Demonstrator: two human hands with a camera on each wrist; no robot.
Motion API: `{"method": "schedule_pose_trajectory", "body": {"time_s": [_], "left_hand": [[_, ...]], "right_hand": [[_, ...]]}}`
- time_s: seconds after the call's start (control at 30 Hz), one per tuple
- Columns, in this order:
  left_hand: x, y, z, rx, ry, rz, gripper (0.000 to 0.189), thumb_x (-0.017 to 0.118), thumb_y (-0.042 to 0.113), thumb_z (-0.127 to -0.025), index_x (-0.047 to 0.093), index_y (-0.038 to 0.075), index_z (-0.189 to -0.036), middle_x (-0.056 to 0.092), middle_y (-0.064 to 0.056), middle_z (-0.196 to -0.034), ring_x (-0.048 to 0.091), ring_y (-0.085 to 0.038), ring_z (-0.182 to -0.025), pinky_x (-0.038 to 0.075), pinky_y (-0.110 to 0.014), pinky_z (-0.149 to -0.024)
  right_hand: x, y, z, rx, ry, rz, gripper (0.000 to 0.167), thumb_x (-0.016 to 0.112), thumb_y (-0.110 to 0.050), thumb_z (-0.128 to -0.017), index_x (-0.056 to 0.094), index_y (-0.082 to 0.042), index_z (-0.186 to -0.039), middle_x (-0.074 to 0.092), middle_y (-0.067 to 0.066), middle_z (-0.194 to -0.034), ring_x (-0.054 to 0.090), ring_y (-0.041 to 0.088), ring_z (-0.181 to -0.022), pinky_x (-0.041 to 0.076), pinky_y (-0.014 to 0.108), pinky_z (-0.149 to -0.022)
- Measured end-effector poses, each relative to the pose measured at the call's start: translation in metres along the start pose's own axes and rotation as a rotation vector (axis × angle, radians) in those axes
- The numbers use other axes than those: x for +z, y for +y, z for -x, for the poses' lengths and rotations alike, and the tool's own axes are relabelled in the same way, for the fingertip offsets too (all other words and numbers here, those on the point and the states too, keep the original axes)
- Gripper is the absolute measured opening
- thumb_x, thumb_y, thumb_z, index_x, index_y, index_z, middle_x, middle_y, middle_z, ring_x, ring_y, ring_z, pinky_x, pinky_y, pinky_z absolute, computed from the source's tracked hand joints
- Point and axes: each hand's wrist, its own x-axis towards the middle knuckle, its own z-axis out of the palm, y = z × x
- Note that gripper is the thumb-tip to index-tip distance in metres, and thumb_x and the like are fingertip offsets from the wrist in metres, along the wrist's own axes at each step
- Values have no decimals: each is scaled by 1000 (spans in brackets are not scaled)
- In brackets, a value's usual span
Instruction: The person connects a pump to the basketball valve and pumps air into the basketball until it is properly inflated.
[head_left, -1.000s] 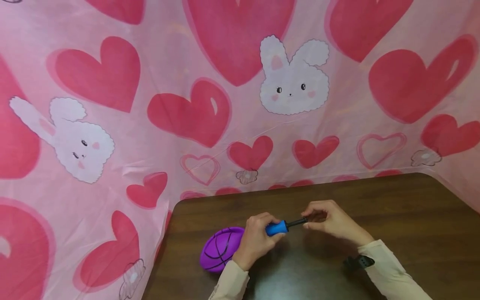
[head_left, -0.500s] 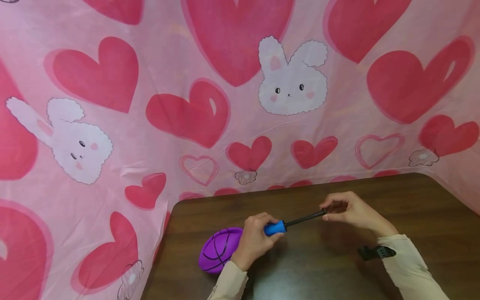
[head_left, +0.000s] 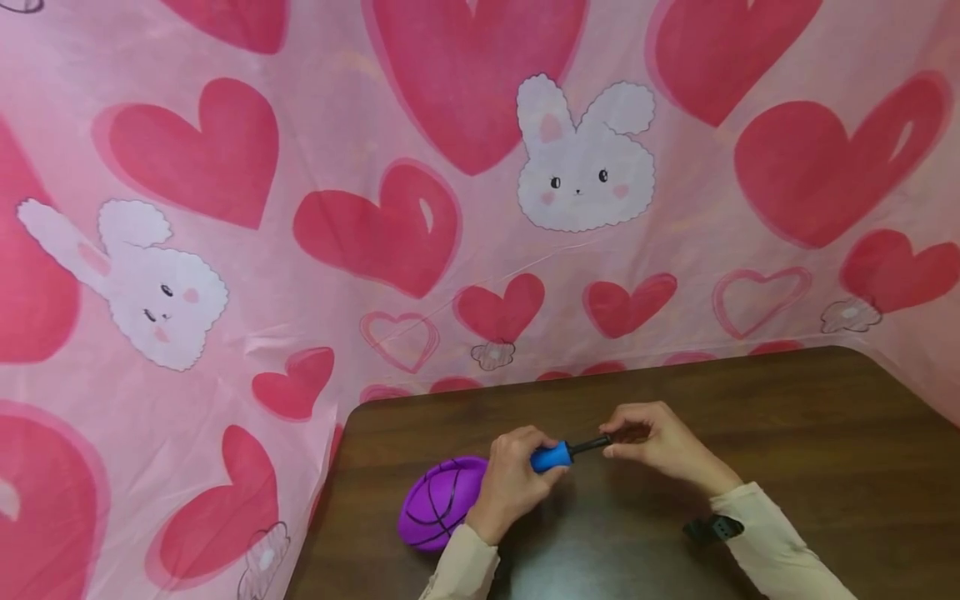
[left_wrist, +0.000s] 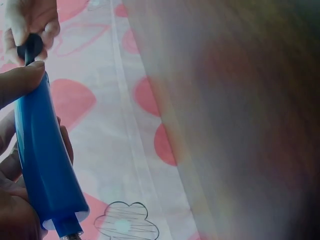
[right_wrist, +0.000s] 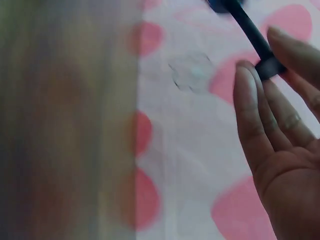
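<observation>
My left hand (head_left: 510, 482) grips the blue barrel of a small hand pump (head_left: 552, 457), its thumb lying along the barrel (left_wrist: 47, 155) in the left wrist view. From the barrel's right end comes a short stretch of black plunger rod (head_left: 590, 445). My right hand (head_left: 666, 443) holds the black end cap (right_wrist: 270, 67) between thumb and fingers. A soft-looking purple ball (head_left: 441, 505) with black lines, dented on top, lies left of the left hand, which partly covers it. Metal shows at the pump's near end in the left wrist view; whether it joins the ball is hidden.
The dark wooden table (head_left: 810, 433) carries the ball and lies beneath both hands. A pink cloth (head_left: 420, 250) with hearts and rabbits hangs behind and left of it. A black strap-like object (head_left: 712, 528) sits at the right wrist.
The right hand first drew the rod out to the right, then pushed it back left, so less rod shows now. The left hand and ball have stayed about in place.
</observation>
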Motion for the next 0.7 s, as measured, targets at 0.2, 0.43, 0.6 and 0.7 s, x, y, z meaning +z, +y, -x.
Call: {"method": "schedule_pose_trajectory", "body": {"time_s": [0.2, 0.43, 0.6, 0.7], "left_hand": [[1, 4, 1, -15, -44, -16, 28, 95, 23, -74, 79, 11, -93, 76, 4, -88, 71, -5, -80, 58, -19, -79], [0, 5, 2, -43, -71, -37, 27, 95, 24, -75, 79, 12, -94, 77, 4, -90, 71, -5, -82, 59, -21, -81], [2, 5, 1, -25, -71, -34, 27, 94, 24, -76, 79, 12, -94, 76, 4, -90, 71, -4, -82, 59, -18, -80], [2, 5, 1, -19, -68, -46, 26, 94, 25, -77, 79, 13, -94, 76, 5, -90, 71, -3, -82, 58, -18, -79]], "right_hand": [[27, 0, -1, -9, -21, -3, 22, 89, -6, -79, 80, -10, -98, 77, 3, -90, 69, 6, -78, 62, 26, -68], [24, 1, -2, -8, -65, -1, 21, 88, -8, -80, 78, -8, -99, 78, 5, -91, 70, 8, -79, 62, 27, -70], [15, 3, -2, -7, -112, -13, 22, 87, -7, -82, 76, -5, -101, 78, 8, -95, 71, 6, -80, 64, 29, -72], [5, 4, -1, 24, -129, -13, 22, 87, -7, -82, 76, -7, -101, 78, 9, -95, 72, 5, -81, 64, 30, -73]]}}
